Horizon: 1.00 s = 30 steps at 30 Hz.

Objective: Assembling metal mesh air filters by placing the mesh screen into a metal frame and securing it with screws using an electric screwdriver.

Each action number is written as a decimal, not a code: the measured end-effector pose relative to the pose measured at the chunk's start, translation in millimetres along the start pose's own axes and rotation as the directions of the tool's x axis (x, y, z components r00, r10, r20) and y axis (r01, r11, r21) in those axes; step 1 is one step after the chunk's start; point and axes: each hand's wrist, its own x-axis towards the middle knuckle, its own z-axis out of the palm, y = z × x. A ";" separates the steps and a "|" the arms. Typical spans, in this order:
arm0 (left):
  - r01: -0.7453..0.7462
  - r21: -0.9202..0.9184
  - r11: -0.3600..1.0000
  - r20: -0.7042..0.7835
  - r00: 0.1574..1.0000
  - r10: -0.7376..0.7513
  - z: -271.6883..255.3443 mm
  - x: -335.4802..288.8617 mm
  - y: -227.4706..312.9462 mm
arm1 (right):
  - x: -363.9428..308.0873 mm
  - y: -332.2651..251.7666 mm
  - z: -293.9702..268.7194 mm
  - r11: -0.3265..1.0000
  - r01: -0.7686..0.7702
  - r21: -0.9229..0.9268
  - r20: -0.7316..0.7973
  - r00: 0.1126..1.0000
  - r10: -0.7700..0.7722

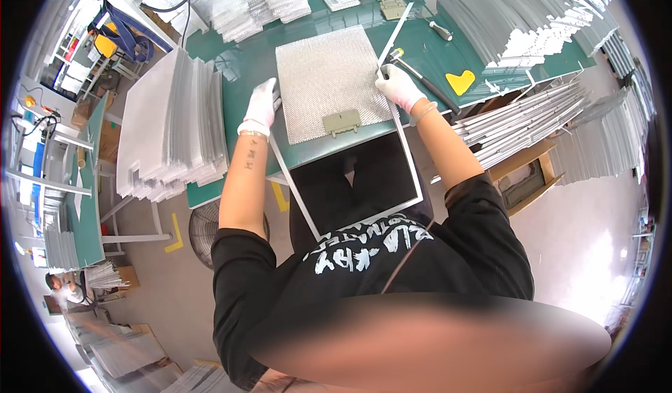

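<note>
- Across the near edge of the tabletop (444,60), a thin pale frame (408,156) reaches back toward the person; its closed end lies over the lap and its two long sides run forward to the hands.
- Between the two hands, a silvery mesh sheet (325,71) lies flat, its long axis pointing away from the person and its near end just at the tabletop's near edge.
- Left hand (261,106): gloved, just beside the sheet's left edge, at the forward end of the frame's left side. Its fingers point away from the person; whether they grip the frame I cannot tell.
- Right hand (400,88): gloved, at the sheet's right edge, fingers curled together and clamped on the frame at the forward end of its right side.
- From the right hand, a slim strip (395,34) slants forward and rightward toward the tabletop's far edge, at an angle to the frame's right side. The right hand is much the nearer to it; the glove hides whether strip and frame join.
- On the sheet's near end sits a grey-green block (341,121), between the frame's sides and nearer the right one.
- Right of the right hand lie a hammer (428,83) and a yellow piece (460,82), toward the tabletop's right end.
</note>
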 end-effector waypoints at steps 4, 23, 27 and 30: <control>-0.481 0.280 0.831 0.166 0.877 0.452 46.6 -74.8 2.5 | -17.2 9.1 -5.4 0.986 0.104 -0.128 -0.075 0.991 -0.114; 0.427 -0.836 0.345 0.464 0.886 0.028 163.6 -58.4 -71.4 | -123.3 4.9 38.6 0.480 -0.133 0.867 0.167 0.986 -0.029; 0.022 -0.631 0.775 0.359 0.894 0.267 165.3 -35.1 -103.5 | -120.3 -4.4 40.7 0.452 -0.166 0.876 0.172 0.985 0.028; -0.168 -0.409 0.897 0.359 0.874 0.328 169.8 -52.1 -84.3 | -120.7 -3.7 36.9 0.463 -0.159 0.872 0.152 0.987 0.053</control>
